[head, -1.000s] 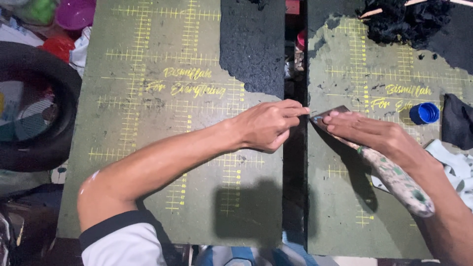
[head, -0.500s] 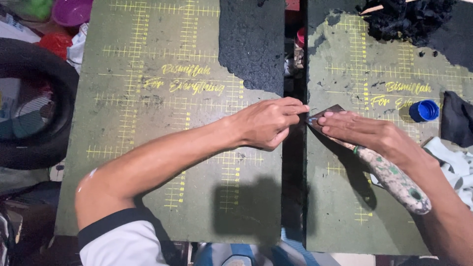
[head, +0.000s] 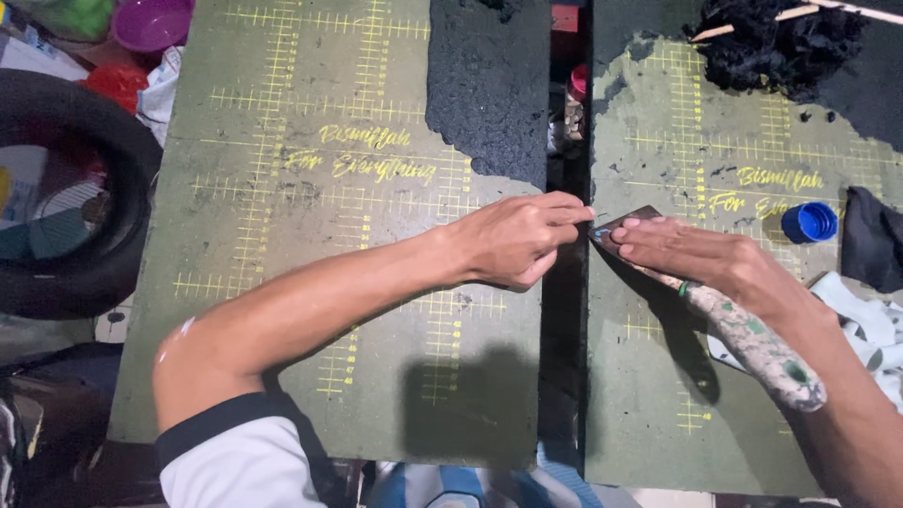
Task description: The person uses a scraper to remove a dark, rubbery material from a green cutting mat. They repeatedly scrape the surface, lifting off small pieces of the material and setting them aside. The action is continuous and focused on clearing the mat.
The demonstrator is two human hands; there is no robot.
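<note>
Little has changed since the earlier frames: both hands stay where they were, meeting over the dark gap between the two green mats, and the scraper (head: 724, 315) has not shifted. The right hand (head: 701, 256) is clamped on the scraper, fingers pressed flat on its blade, its long axis running from the paint-flecked handle at lower right up to the blade pointing upper left, on the right mat (head: 658, 395) of the surface. The left hand (head: 517, 240) has fingertips pinched together at the blade's tip, possibly on something too small to see.

Two green gridded boards (head: 310, 235) carry black paste (head: 489, 89) and a blue cap (head: 809, 222).
</note>
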